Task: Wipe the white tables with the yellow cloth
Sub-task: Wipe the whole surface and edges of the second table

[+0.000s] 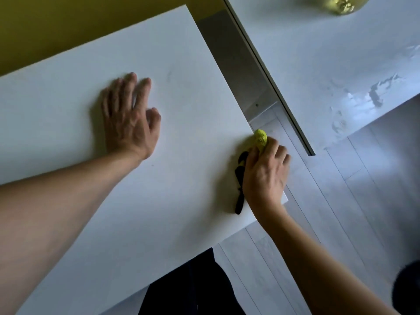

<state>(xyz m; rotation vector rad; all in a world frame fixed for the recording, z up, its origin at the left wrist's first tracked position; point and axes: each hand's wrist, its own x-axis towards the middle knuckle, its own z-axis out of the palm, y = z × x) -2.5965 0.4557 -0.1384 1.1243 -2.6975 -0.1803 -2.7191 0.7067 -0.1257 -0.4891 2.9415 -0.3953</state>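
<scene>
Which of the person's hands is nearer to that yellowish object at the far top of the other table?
The right hand, gripping the yellow cloth at the near table's right edge, is nearer to the yellowish object. The left hand rests flat further left on the near table.

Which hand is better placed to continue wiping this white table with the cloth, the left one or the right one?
The right hand. It already holds the yellow cloth bunched in its grip at the white table's right edge. The left hand lies flat on the tabletop with fingers spread, holding nothing.
</scene>
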